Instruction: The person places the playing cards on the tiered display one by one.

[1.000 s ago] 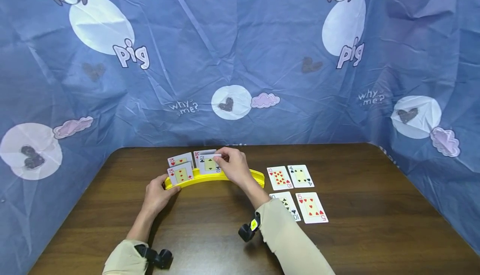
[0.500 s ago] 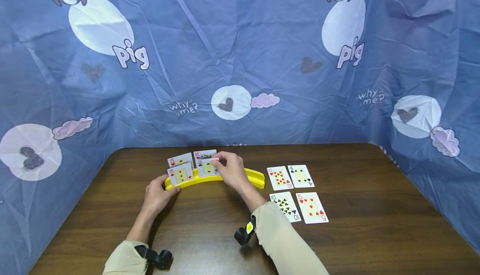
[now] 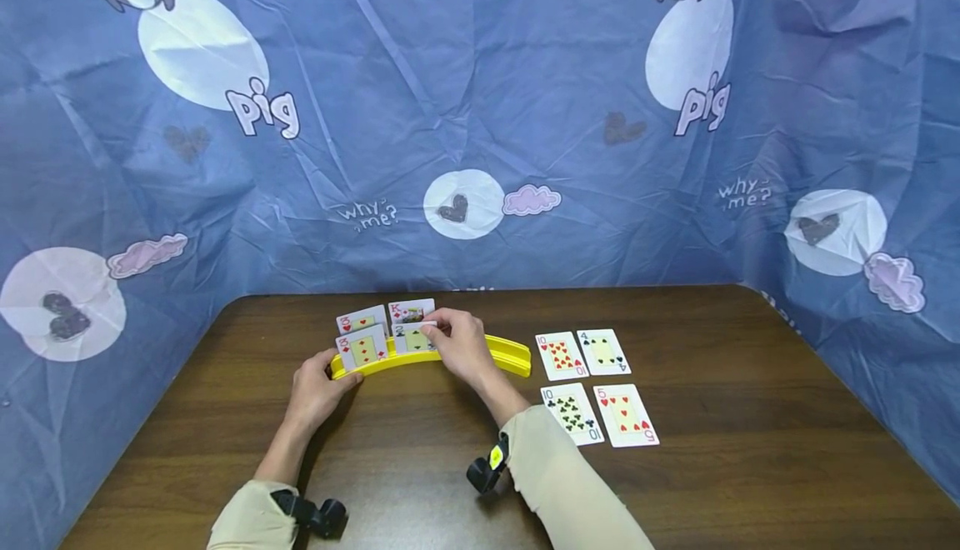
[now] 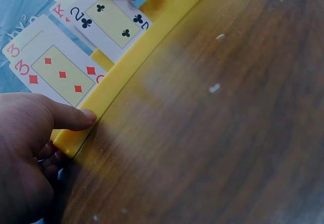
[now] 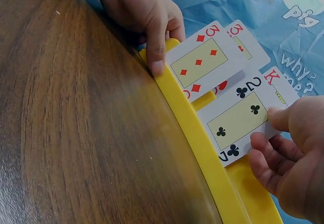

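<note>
My left hand (image 3: 313, 392) grips the left end of a curved yellow card holder (image 3: 416, 357), thumb on its front face. My right hand (image 3: 462, 348) pinches the two of clubs (image 3: 409, 336) by its right edge, thumb on the card's face. That card's lower edge sits at the holder's front slot, as the right wrist view shows. To its left the three of diamonds (image 5: 198, 62) stands in the front row. Behind stand the three of hearts (image 3: 362, 319) and the king of diamonds (image 3: 409, 310), each partly covered by the card in front.
Right of the holder, four playing cards lie face up on the wooden table (image 3: 750, 417): ten of hearts (image 3: 561, 356), four of spades (image 3: 603, 352), ten of clubs (image 3: 572, 413) and five of hearts (image 3: 626, 415). A blue printed cloth (image 3: 480, 117) hangs behind.
My right hand has moved down and slightly left, lowering the two of clubs into the holder's front row. More of the king of diamonds shows now. The left hand has stayed put.
</note>
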Demonstrator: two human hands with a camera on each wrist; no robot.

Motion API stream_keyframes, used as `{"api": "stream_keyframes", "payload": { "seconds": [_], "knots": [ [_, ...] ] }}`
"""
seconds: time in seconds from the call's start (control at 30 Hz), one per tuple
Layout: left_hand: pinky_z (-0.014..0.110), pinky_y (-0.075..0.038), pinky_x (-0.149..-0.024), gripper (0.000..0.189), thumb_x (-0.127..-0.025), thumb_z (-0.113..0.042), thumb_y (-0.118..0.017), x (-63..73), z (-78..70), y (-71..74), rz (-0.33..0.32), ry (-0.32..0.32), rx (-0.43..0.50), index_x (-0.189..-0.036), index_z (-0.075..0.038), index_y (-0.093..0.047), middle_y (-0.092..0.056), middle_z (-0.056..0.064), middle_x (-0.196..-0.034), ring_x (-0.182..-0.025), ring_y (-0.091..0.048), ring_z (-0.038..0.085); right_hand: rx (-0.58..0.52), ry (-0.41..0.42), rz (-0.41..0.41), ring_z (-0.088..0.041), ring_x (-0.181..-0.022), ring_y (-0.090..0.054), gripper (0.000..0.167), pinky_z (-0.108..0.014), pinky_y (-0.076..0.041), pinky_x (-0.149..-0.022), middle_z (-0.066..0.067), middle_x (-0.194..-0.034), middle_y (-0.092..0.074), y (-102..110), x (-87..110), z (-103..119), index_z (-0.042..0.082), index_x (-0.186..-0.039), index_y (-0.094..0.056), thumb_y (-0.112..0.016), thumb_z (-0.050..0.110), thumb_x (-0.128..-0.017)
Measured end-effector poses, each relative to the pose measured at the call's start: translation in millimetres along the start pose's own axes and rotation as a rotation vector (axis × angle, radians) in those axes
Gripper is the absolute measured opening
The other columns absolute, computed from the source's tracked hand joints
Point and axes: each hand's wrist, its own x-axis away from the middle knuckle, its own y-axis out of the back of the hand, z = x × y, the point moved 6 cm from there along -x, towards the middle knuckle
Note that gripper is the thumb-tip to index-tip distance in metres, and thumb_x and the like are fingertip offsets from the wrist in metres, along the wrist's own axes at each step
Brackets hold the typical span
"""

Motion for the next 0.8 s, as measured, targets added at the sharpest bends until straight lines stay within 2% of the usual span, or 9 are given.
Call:
{"api": "stream_keyframes", "payload": {
  "seconds": [0.23,0.5,0.8],
  "knots": [
    [0.033,-0.037,-0.077,0.04,-0.084,-0.009,-0.074,0.9,-0.7,0.9,-0.005,-0.001,-0.002,-0.119,0.006,-0.064,-0.065,0.022,-0.106,-0.092,-0.054,0.029,-0.001,0.001,-0.011,-0.009,-0.077,-0.057,0.015,-0.023,-0.047,-0.075,-0.009,-0.088,-0.074,0,0.3,-1,0.007,-0.103,-0.076,-0.068,0.013,-0.093],
    [0.034,-0.038,-0.079,0.043,-0.086,-0.01,-0.073,1.4,1.0,-0.9,0.018,0.013,0.005,-0.124,0.007,-0.061,-0.065,0.025,-0.114,-0.096,-0.054,0.03,0.026,-0.016,0.005,-0.008,-0.076,-0.054,0.016,-0.023,-0.045,-0.074,-0.008,-0.087,-0.073,-3,1.2,-4,0.007,-0.105,-0.076,-0.068,0.014,-0.094],
    [0.032,-0.037,-0.077,0.041,-0.085,-0.01,-0.074,1.3,-1.6,0.6,0.011,0.002,0.004,-0.121,0.007,-0.063,-0.065,0.024,-0.109,-0.093,-0.053,0.029,-0.011,-0.006,-0.015,-0.012,-0.081,-0.062,0.016,-0.023,-0.05,-0.077,-0.01,-0.095,-0.075,10,1.3,-1,0.005,-0.105,-0.075,-0.07,0.011,-0.091]
  ]
}}
